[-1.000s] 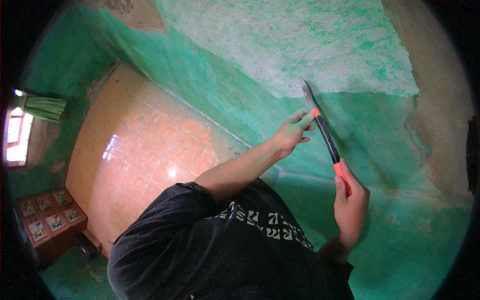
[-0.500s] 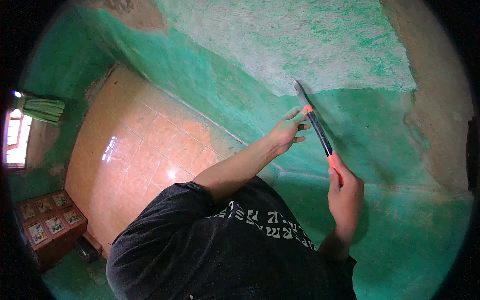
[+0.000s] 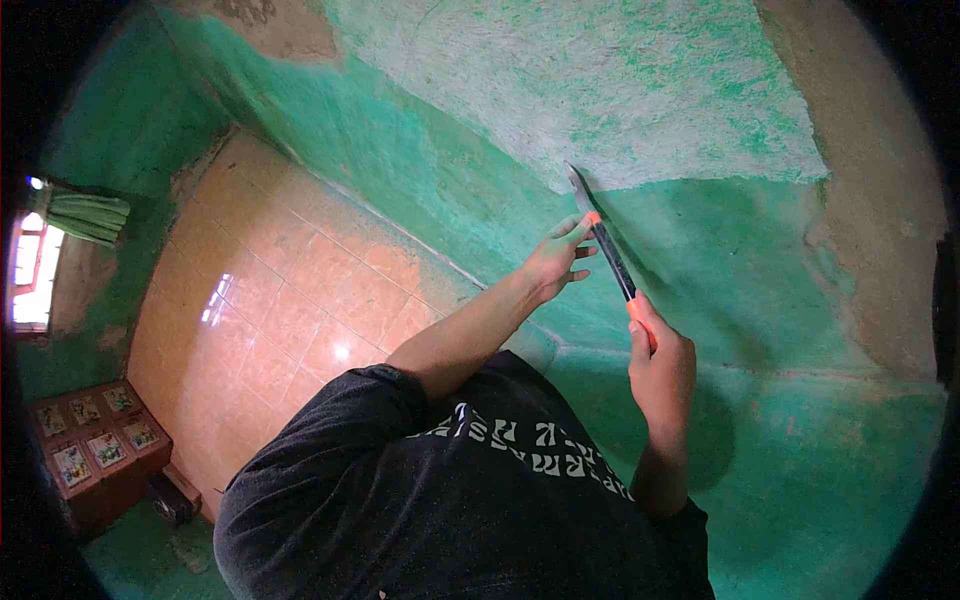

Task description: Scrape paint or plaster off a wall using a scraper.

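A long-handled scraper [image 3: 616, 258], with a black shaft, orange collar and grip, and a slim grey metal blade, slants up and left across the green wall. My right hand [image 3: 660, 365] is closed round its orange grip at the lower end. Just below the blade, my left hand [image 3: 558, 262] pinches the scraper by its orange collar between thumb and forefinger, the other fingers loose. The blade's tip meets the lower edge of a pale, scraped patch [image 3: 600, 90], where grey-white shows through remnants of green paint. A dark shadow of the tool falls beside it.
Orange-tan floor tiles [image 3: 300, 290] lie to the left, dusty along the wall's foot. Bare brown plaster [image 3: 880, 180] shows at the right. A reddish-brown cabinet [image 3: 105, 440] with picture panels stands lower left, below a window [image 3: 35, 275] with a green curtain [image 3: 88, 217].
Both hands and the scraper have shifted a little to the left, and the blade's tip has slid left along the edge of the scraped patch. Both grips look the same.
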Tool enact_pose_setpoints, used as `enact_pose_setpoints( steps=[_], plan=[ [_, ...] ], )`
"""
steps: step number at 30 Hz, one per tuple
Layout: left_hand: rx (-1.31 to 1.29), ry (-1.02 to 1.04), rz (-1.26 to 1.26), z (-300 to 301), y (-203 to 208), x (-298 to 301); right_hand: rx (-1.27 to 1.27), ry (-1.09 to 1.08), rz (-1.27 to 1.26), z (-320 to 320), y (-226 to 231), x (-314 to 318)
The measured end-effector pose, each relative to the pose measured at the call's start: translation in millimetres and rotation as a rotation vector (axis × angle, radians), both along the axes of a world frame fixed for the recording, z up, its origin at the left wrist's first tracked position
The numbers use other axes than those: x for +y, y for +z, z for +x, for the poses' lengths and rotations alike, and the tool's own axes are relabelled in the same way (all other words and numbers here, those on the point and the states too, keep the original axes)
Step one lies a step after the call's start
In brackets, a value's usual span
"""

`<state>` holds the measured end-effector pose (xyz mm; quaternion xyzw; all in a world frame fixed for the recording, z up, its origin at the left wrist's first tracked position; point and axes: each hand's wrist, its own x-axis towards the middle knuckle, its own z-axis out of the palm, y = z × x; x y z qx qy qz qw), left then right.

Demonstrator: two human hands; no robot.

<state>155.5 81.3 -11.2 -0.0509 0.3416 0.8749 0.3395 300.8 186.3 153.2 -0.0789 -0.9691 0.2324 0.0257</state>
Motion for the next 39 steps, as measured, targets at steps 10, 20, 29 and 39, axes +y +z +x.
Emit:
enact_pose_setpoints(
  steps=[10, 20, 29, 39],
  plan=[
    [-0.048, 0.024, -0.052, 2, -2, -6, 0.028, 0.026, -0.005, 1, -16, -1],
    [0.046, -0.031, -0.066, 5, 16, 3, -0.056, -0.089, -0.086, 3, 17, 8],
    [0.039, 0.023, -0.065, -2, 12, -3, -0.121, -0.07, -0.08, -10, 17, 8],
    [0.043, 0.014, -0.091, -2, 8, -6, -0.003, -0.009, -0.052, -4, 1, -2]
  ],
)
